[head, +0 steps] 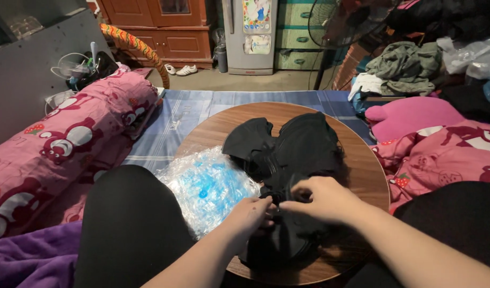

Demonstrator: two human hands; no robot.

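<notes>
The left hand (251,213) and the right hand (320,198) meet over a pile of black face masks (293,154) at the near middle of a round wooden surface (362,165), both closed in a pinch on the black material where the pile narrows; the fingertips of the two hands nearly touch. The left forearm comes in from the lower middle, the right from the lower right corner, both angled inward, palms down and knuckles up. The masks spread from the hands toward the far side of the surface, and some lie under the hands near the close rim. Just left of them a crinkled clear plastic bag (205,186) with blue showing through lies on the surface, overhanging its left rim and touching the person's black-clad left knee (130,213). Bare wood shows along the far and right rims, so there is open room there; the near side is hemmed in by both knees. The surface rests on a blue striped sheet (175,120). A pink patterned bolster (69,144) lies well to the left, pink bedding (442,149) close on the right.
</notes>
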